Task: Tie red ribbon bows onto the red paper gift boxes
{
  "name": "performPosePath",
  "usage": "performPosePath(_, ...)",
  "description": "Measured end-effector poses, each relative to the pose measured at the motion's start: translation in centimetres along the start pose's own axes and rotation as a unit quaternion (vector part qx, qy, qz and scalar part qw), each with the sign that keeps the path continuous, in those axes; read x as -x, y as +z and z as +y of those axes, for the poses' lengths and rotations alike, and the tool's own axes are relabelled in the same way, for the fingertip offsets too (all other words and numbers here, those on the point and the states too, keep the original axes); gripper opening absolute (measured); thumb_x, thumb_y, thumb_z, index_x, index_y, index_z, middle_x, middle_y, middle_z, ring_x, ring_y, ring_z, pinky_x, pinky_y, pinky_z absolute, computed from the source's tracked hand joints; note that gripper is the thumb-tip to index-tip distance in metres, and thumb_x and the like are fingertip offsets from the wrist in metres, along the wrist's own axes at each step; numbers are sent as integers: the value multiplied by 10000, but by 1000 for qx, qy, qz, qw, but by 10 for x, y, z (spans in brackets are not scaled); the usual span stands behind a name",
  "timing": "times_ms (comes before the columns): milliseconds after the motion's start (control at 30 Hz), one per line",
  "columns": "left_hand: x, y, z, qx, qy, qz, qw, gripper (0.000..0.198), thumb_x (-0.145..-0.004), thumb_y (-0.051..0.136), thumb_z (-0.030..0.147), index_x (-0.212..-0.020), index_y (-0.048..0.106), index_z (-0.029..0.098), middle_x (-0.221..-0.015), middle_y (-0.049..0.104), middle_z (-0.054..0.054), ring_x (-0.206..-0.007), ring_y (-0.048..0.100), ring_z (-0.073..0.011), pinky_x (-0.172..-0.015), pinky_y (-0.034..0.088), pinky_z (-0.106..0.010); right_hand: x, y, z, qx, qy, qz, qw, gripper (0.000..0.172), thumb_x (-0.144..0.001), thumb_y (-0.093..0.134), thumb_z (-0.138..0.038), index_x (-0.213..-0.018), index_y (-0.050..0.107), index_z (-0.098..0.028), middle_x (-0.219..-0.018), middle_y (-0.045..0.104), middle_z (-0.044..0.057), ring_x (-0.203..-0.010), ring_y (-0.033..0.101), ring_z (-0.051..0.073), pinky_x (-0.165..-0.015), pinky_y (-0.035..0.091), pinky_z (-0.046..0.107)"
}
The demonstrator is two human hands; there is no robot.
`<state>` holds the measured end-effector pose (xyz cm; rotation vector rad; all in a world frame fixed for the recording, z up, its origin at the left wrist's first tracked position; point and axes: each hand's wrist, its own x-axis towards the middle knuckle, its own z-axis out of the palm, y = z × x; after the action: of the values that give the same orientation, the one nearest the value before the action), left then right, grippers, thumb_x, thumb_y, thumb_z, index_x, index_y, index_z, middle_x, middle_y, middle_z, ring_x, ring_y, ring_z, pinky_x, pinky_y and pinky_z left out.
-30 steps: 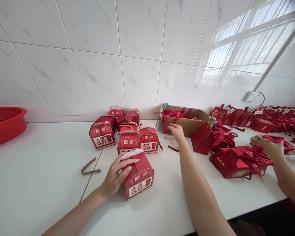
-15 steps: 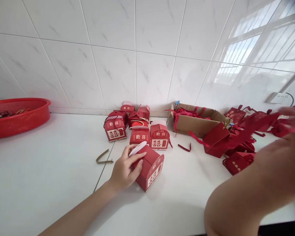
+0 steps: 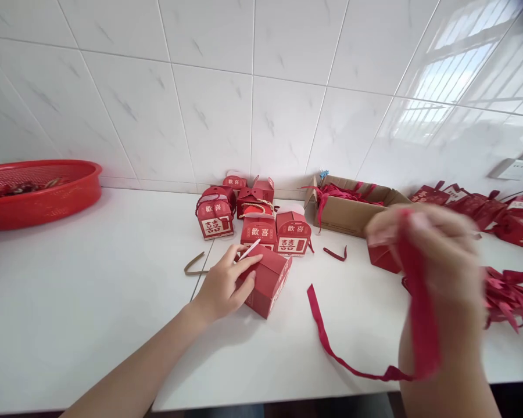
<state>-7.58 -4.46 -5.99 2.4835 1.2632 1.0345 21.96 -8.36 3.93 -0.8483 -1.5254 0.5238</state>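
Note:
A red gift box with a rounded top stands on the white counter, turned at an angle. My left hand grips it from the left, fingers over its top and beside a pale flap. To the right, smeared by motion, my right hand is raised above the counter with its fingers closed on a red ribbon. The ribbon hangs over the wrist, and its tail curves across the counter towards the box. Just behind the held box stand several similar gift boxes with white panels.
At the far left sits a red plastic basket. A cardboard box of red ribbons stands near the tiled wall, with more red boxes to its right. Two short strips, one brown and one dark red, lie on the counter.
My right hand has swung in from the far right, bringing the red ribbon over the counter. My left hand still holds the gift box. The view has shifted slightly.

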Motion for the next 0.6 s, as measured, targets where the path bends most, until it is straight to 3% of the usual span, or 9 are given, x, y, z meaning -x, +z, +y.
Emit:
performPosePath(67,2,-1,2,11,-13,-22,1000,377,-870,470,265,-1220,603,221,-1259,479,-104,-1033,588,-232,-802,551,-339,-2,23,18,-43,108,-106,988,284,-866,590,-348,-645,673,-190,-614,636,33,-582,585,143,-617,478,295)
performPosePath(133,2,0,3,18,-25,-27,999,390,-869,468,271,-1234,592,214,-1301,457,-108,-1046,581,-240,-790,556,-342,2,43,40,-103,200,-147,963,317,-848,606,-402,-639,659,-170,-592,623,29,-552,582,136,-588,471,283)
performPosePath(200,2,1,3,22,-32,-26,999,389,-871,462,275,-1234,590,216,-1317,451,-103,-1089,560,-249,-812,551,-348,9,58,58,-145,242,-166,945,338,-832,619,-428,-629,650,-160,-586,620,27,-543,577,131,-574,461,273)
performPosePath(300,1,2,3,25,-32,-20,999,382,-869,471,276,-1228,590,225,-1300,460,-93,-1107,549,-250,-850,540,-355,20,71,71,-173,254,-188,933,341,-827,625,-407,-597,647,-156,-562,624,28,-537,563,123,-581,449,265)
performPosePath(600,2,4,3,26,-35,-13,999,370,-872,477,289,-1220,589,231,-1296,456,-83,-1071,565,-231,-855,533,-348,33,75,78,-184,262,-136,938,278,-754,669,-341,-533,621,-181,-532,595,12,-525,528,122,-561,433,269)
